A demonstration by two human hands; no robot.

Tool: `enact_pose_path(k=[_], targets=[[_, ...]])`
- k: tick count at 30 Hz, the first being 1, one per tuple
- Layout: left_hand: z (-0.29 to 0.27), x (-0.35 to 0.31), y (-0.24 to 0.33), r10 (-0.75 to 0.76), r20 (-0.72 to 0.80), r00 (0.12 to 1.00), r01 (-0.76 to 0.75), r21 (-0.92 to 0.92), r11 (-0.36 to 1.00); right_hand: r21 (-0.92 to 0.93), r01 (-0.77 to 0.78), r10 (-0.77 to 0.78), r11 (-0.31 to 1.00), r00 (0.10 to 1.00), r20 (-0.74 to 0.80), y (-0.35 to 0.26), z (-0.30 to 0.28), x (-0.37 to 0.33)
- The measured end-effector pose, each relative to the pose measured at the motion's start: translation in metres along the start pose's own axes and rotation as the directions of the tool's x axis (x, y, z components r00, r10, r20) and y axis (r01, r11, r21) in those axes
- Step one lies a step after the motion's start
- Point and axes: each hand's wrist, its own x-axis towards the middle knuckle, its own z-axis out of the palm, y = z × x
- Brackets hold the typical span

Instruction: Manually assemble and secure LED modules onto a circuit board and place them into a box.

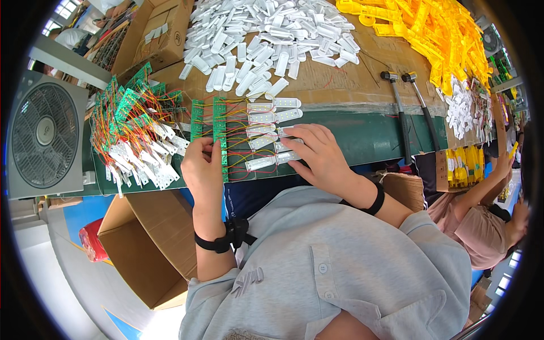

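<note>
Two narrow green circuit board strips, one the nearer right-hand board (220, 119) and the other a left-hand board (196, 120), lie upright on the green table edge. My left hand (203, 170) is closed, its curled fingertips at the lower part of the right-hand board. Red and yellow wires (237, 136) run from that board to a column of white LED plates (260, 119). Some of these sit against white plastic covers (288, 103). Over the lower plates, my right hand (320, 156) has its fingers spread, fingertips touching the pieces; the hand partly hides them.
A tangled heap of wired boards (127, 124) lies at left, beside a grey fan (46, 135). White covers (266, 39) and yellow plastic parts (419, 34) are piled behind. Two hammers (401, 116) lie at right. A cardboard box (144, 243) stands below; a co-worker (473, 221) sits at right.
</note>
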Motion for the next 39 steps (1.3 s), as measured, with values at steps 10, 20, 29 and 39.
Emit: enact_pose_path(k=[10, 20, 29, 39], targets=[[0.001, -0.005, -0.003, 0.058, -0.015, 0.998, -0.058, 0.020, 0.998, -0.170, -0.007, 0.028, 0.985, 0.992, 0.125, -0.003, 0.003, -0.009], [0.005, 0.000, 0.009, -0.014, 0.010, 1.000, 0.014, -0.021, 1.000, -0.179, -0.052, 0.075, 0.982, 0.989, 0.125, 0.007, 0.002, -0.005], [-0.010, -0.003, 0.011, 0.121, -0.042, 0.992, -0.115, 0.120, 0.986, -0.153, -0.050, 0.070, 0.987, 0.989, 0.128, 0.006, -0.004, -0.006], [-0.025, -0.015, 0.024, 0.153, -0.050, 0.987, -0.155, -0.032, 0.987, -0.350, -0.065, 0.160, 0.935, 0.955, 0.250, 0.017, 0.012, 0.008]])
